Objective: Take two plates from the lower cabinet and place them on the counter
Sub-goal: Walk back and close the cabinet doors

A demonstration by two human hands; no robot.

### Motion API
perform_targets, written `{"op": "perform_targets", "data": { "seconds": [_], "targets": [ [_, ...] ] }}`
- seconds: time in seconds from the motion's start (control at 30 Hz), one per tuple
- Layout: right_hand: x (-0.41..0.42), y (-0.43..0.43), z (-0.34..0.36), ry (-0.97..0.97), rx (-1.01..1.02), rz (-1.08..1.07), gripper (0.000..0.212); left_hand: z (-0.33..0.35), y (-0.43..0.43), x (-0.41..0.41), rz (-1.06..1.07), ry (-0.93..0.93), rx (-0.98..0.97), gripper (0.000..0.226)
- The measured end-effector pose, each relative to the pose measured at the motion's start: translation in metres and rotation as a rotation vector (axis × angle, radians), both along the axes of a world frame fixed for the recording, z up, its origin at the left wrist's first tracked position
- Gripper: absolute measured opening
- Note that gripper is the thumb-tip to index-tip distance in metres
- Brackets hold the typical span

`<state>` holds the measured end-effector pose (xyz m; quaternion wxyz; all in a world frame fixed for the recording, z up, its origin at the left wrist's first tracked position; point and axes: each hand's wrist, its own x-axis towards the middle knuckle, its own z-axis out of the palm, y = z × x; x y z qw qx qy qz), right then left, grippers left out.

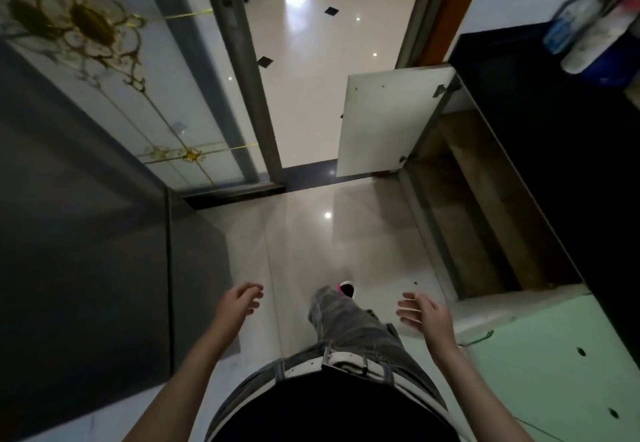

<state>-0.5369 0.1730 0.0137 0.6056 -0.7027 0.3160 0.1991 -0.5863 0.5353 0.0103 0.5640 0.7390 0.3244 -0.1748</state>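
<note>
The lower cabinet [481,220] stands open on the right, under the black counter [554,164]. Its inside looks brown and dim, and no plates show in it. One white door [384,123] swings out at the far end, and a pale green door [554,355] swings out close to me. My left hand [240,299] hangs over the floor, empty, fingers loosely curled. My right hand [424,311] is also empty with fingers spread, just left of the near green door.
Blurred bottles and containers [588,26] stand on the counter's far right. A dark grey appliance [83,233] fills the left side. A glass sliding door [138,88] with gold ornament and a doorway to a glossy tiled floor [329,78] lie ahead.
</note>
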Motion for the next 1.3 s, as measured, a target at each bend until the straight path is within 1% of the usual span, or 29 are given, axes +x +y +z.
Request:
{"op": "perform_targets", "data": {
  "seconds": [0.13,0.23,0.47,0.63,0.7,0.8,0.9,0.97,1.07,1.2,1.3],
  "targets": [
    [0.069,0.008,0.000,0.011,0.035,-0.054,0.029,-0.001,0.000,0.076,-0.056,0.045,0.016,0.023],
    [0.121,0.014,0.007,-0.020,0.046,-0.066,0.029,0.002,0.001,0.134,-0.105,0.039,0.026,0.023],
    [0.201,0.010,0.018,-0.071,0.059,-0.214,0.029,0.017,-0.011,0.278,-0.334,0.044,0.061,0.021],
    [0.225,0.000,0.006,-0.066,0.053,-0.450,0.028,0.018,-0.050,0.387,-0.600,0.058,0.046,0.020],
    [0.231,-0.002,0.004,-0.046,0.061,-0.584,0.028,0.018,-0.071,0.433,-0.715,0.058,0.050,0.020],
    [0.237,-0.004,0.004,-0.044,0.069,-0.829,0.028,0.019,-0.109,0.499,-0.966,0.027,0.059,0.018],
    [0.234,-0.008,0.005,-0.058,0.050,-1.045,0.026,0.021,-0.154,0.558,-1.207,-0.040,0.077,0.018],
    [0.229,-0.012,0.007,-0.086,0.051,-1.196,0.025,0.024,-0.192,0.589,-1.404,-0.114,0.125,0.016],
    [0.214,-0.024,0.011,-0.114,-0.008,-1.363,0.025,0.030,-0.260,0.617,-1.673,-0.191,0.156,0.015],
    [0.183,-0.049,0.015,-0.172,-0.191,-1.490,0.033,0.038,-0.360,0.607,-1.955,-0.381,0.129,0.016],
    [0.157,-0.072,0.012,-0.161,-0.395,-1.525,0.035,0.031,-0.435,0.577,-2.125,-0.605,0.098,0.034]
  ]
}}
